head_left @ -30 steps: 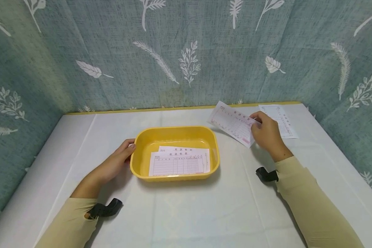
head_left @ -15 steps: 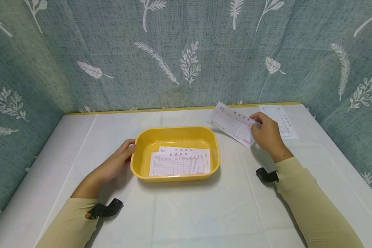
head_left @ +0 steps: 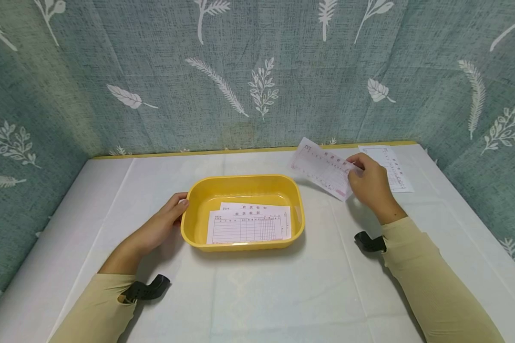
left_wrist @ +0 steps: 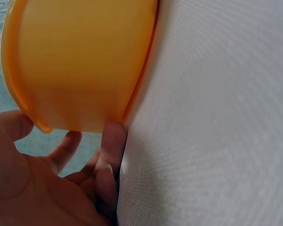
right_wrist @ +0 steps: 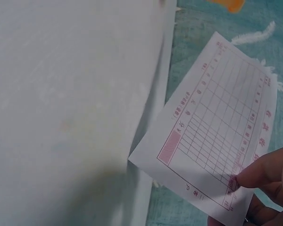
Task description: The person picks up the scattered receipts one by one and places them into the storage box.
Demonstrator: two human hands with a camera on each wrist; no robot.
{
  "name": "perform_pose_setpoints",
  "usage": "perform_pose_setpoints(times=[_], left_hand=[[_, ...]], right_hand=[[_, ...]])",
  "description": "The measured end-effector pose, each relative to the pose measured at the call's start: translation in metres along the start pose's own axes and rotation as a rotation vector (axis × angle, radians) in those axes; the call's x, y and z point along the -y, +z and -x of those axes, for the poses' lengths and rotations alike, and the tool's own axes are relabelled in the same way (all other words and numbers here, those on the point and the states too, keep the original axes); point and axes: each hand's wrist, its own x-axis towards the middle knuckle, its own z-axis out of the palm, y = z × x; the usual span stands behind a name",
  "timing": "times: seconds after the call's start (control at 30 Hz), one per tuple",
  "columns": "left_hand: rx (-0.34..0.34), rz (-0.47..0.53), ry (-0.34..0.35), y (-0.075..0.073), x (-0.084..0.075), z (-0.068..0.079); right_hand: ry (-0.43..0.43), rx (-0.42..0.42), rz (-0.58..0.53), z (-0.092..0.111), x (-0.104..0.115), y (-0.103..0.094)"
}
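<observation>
In the head view, my left hand [head_left: 159, 227] grips the left end of a yellow plastic basin [head_left: 241, 180], thumb and fingers at its rim and outer wall. The left wrist view shows the outer wall [left_wrist: 85, 61] close, fingertips [left_wrist: 114, 134] against its end. Two printed receipt slips [head_left: 244, 227] lie overlapping inside the basin. My right hand [head_left: 372, 186] pinches another receipt slip [head_left: 319, 167] by its right end, its far corner raised. Red print and a grid show on this held slip [right_wrist: 212, 127] in the right wrist view.
Another receipt slip [head_left: 390, 166] lies flat at the table's back right, partly behind the right hand. A white cloth [head_left: 257, 300] covers the table. A green leaf-patterned curtain [head_left: 163, 71] stands behind and at both sides. Black straps with camera mounts [head_left: 148, 289] sit on both wrists.
The slip in my right hand has tilted slightly, its far edge rising a little. My left hand, the basin and the other slips have stayed in place.
</observation>
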Motion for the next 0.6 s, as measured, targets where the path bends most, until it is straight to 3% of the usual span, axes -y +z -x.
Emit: perform_pose_setpoints(times=[0.6], left_hand=[[-0.002,0.003,0.0,0.0,-0.002,0.001]], right_hand=[[-0.071,-0.078,-0.106,0.007,0.024,-0.002]])
